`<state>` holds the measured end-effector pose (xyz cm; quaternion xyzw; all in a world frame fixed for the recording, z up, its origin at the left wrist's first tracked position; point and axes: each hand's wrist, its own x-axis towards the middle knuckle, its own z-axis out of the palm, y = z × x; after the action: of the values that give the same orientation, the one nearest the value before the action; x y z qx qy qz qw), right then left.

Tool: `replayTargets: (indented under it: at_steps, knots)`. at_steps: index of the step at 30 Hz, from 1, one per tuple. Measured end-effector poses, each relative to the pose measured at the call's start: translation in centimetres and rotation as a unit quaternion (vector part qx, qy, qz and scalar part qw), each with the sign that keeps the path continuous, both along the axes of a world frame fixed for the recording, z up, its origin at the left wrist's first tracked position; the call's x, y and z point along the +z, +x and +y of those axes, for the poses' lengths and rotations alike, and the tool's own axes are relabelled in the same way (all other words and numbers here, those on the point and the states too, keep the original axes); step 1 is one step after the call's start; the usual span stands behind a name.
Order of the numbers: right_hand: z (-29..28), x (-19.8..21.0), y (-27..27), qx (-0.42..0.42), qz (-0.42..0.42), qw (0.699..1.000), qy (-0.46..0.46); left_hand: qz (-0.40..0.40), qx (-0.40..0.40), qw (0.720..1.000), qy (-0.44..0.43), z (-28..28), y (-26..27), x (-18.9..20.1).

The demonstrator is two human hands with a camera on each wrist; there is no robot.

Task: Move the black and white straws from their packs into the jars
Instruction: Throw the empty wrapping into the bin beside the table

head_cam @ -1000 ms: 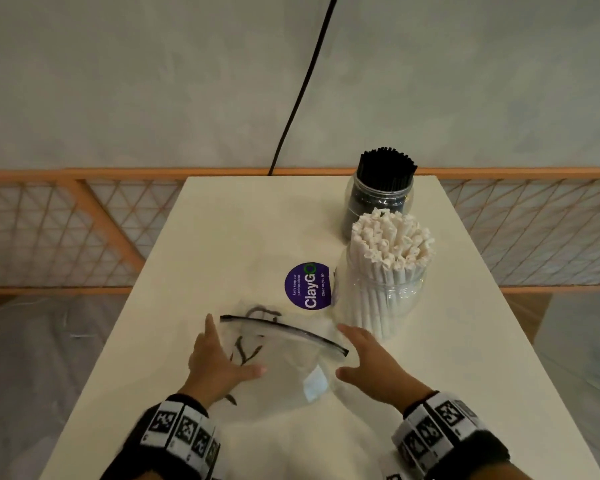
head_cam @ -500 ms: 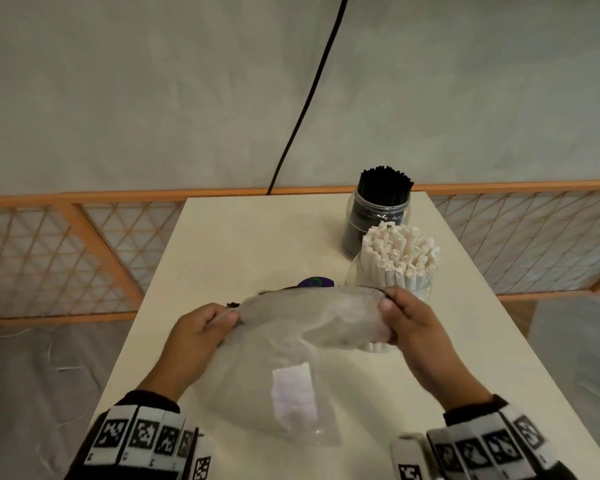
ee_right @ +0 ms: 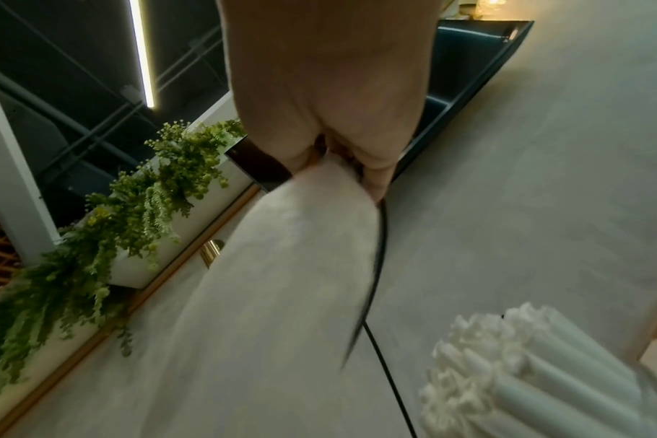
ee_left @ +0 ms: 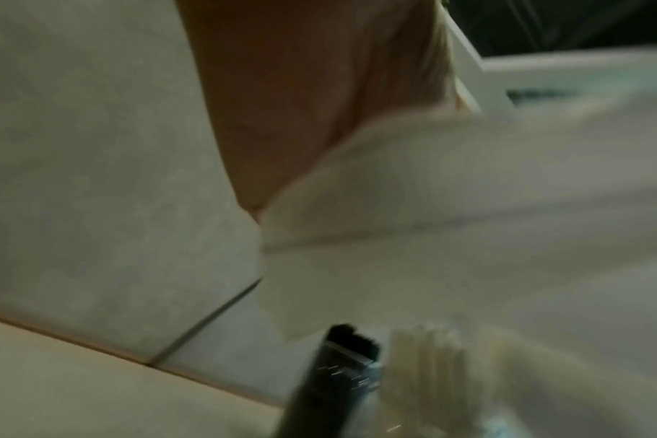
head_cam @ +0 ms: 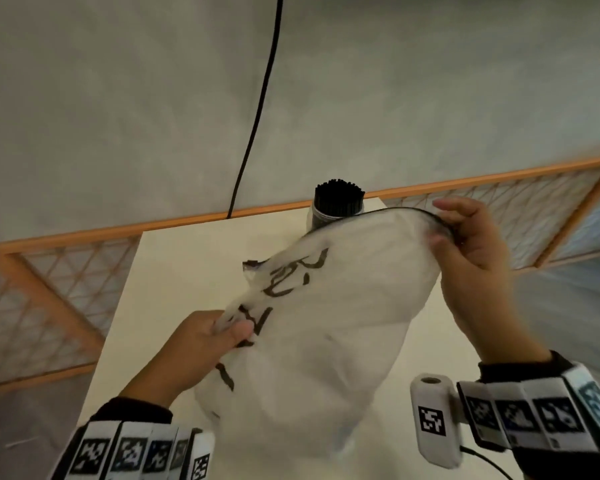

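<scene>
The empty pack is hanging above the tabletop, stretching between the two hands. The left hand is gripping the pack's near-left edge, and the right hand is pinching its far-right rim. Behind the pack, the jar of black straws is standing at the tabletop's far edge. Beneath the pack, the jar of white straws is standing just beside that jar. A fence is running behind the tabletop.
</scene>
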<state>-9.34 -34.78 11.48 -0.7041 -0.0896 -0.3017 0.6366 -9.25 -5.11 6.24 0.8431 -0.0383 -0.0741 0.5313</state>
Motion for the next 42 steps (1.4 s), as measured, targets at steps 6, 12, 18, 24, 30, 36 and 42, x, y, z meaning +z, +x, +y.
replayTargets:
  at_steps: [6,12,18,24,30,36,42]
  knots:
    - [-3.0,-0.6,-1.9,0.108,0.028,0.985,-0.135,-0.010,-0.058,0.972,-0.229,-8.4,-0.9,3.1]
    - [-7.4,-1.0,-2.8,0.195,0.096,0.940,-0.261,0.104,-0.150,0.895,-0.408,-20.1,-1.7,4.7]
    - [-19.0,-0.9,-4.1,0.097,0.087,0.950,-0.282,0.103,-0.209,0.873,-0.428,-32.5,-1.5,3.1]
    - [-33.2,-2.7,-5.5,0.000,0.102,0.954,-0.281,0.076,-0.186,0.950,-0.240,-44.4,-3.3,1.8]
    - [-41.9,-7.4,-4.0,-0.084,0.171,0.958,-0.215,0.125,-0.107,0.985,-0.054,-51.2,-2.9,-3.0]
    - [-46.5,-17.1,-2.5,-0.066,0.345,0.908,-0.227,0.215,0.040,0.970,0.104,-53.5,-0.4,-10.0]
    - [-48.4,-27.4,-2.9,0.039,0.462,0.823,-0.328,0.278,0.161,0.915,0.245,-53.7,3.2,-14.4]
